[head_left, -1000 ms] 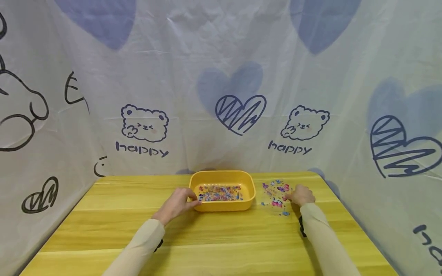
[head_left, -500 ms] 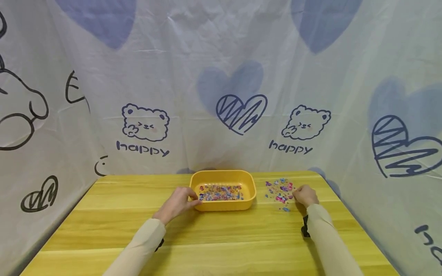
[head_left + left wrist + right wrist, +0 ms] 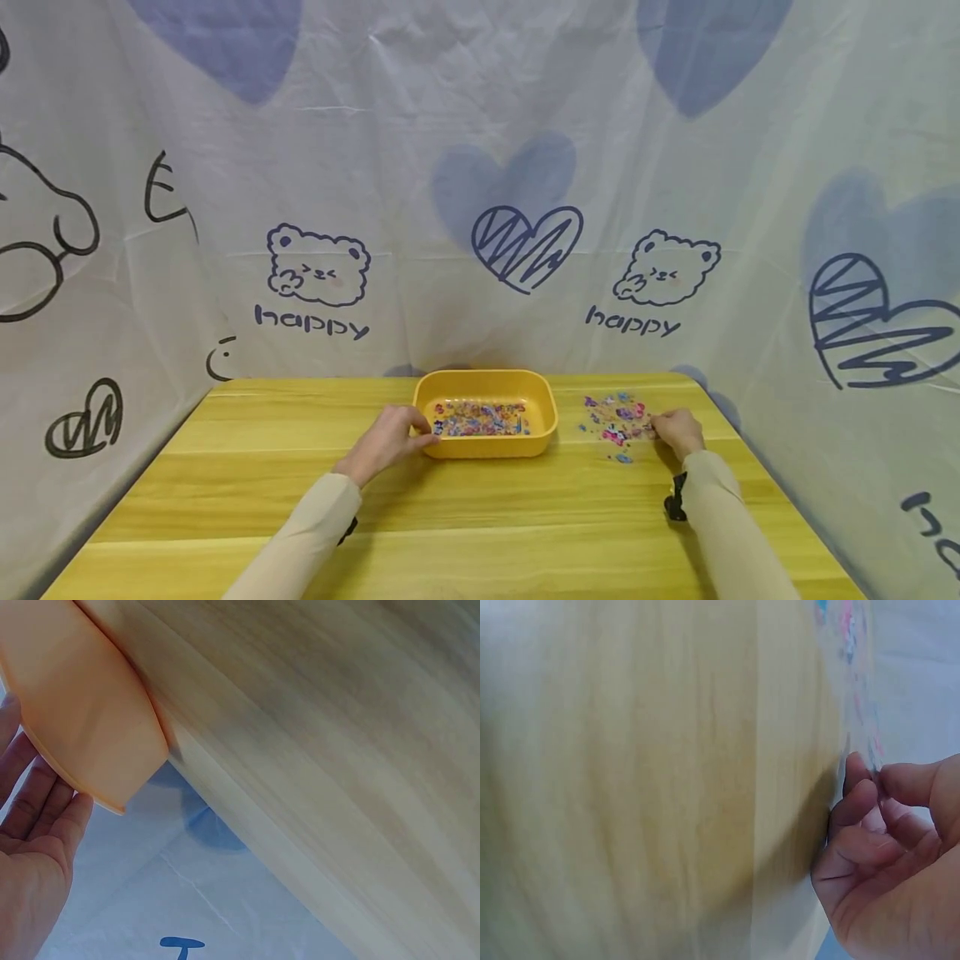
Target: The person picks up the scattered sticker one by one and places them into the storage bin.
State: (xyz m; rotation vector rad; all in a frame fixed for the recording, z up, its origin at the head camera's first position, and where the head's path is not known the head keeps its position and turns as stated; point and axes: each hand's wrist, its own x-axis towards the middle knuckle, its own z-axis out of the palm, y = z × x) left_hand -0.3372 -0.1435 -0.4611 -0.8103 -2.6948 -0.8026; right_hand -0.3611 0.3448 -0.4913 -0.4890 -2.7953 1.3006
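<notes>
In the head view a yellow plastic tub (image 3: 487, 448) stands at the back of the table, with a layer of small multicoloured prints lying in it. My left hand (image 3: 388, 440) holds the tub's front left corner; the left wrist view has its fingers (image 3: 71, 817) at the rim. To the right of the tub is a clear sticker sheet (image 3: 615, 435) with pink, purple and blue designs. Thumb and forefinger of my right hand (image 3: 679, 432) pinch its right edge. In the right wrist view the sheet appears nearly edge-on beyond the fingertips (image 3: 855, 761).
The yellow wood-grain table (image 3: 480, 533) ends at a pale curtain (image 3: 420, 333) printed with hearts and bears, which also hangs along both sides. Each wrist carries a dark strap under a cream sleeve (image 3: 738, 525).
My right hand has moved a little to the right, and the clear sticker sheet has shifted right with it. The left hand and the tub stay in place.
</notes>
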